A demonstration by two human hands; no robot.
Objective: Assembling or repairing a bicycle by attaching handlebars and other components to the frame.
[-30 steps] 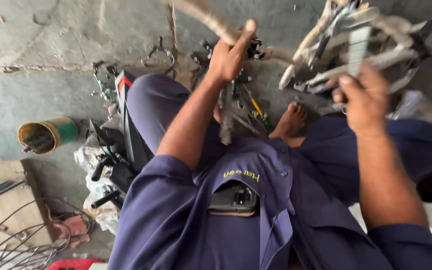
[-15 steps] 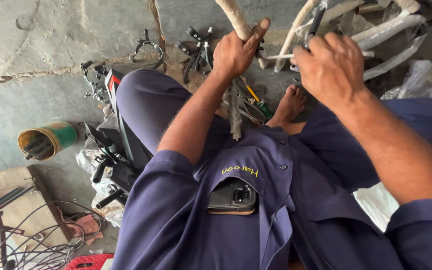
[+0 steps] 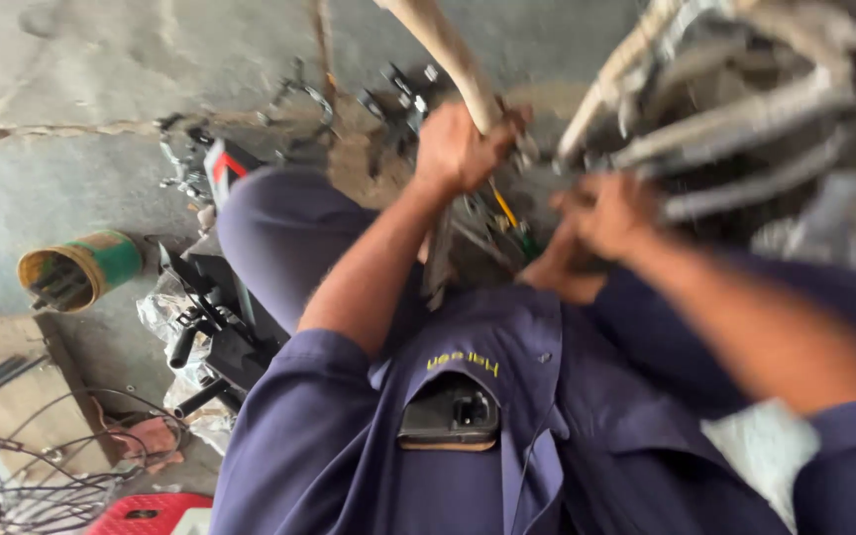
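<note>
While seated on a concrete floor (image 3: 71,89), a person in a dark blue work shirt clenches the left hand (image 3: 460,149) around a pale wooden handle (image 3: 445,50) that rises out of view. Blurred, the right hand (image 3: 601,213) reaches into a dusty wire fan guard (image 3: 735,109); whether its fingers grip cannot be told. Loose tools (image 3: 398,89) lie beyond the knee, and a green-banded can (image 3: 76,272) rests near the left leg.

Left hand (image 3: 460,149) fisted, right hand (image 3: 601,213) curled, blurred.
</note>
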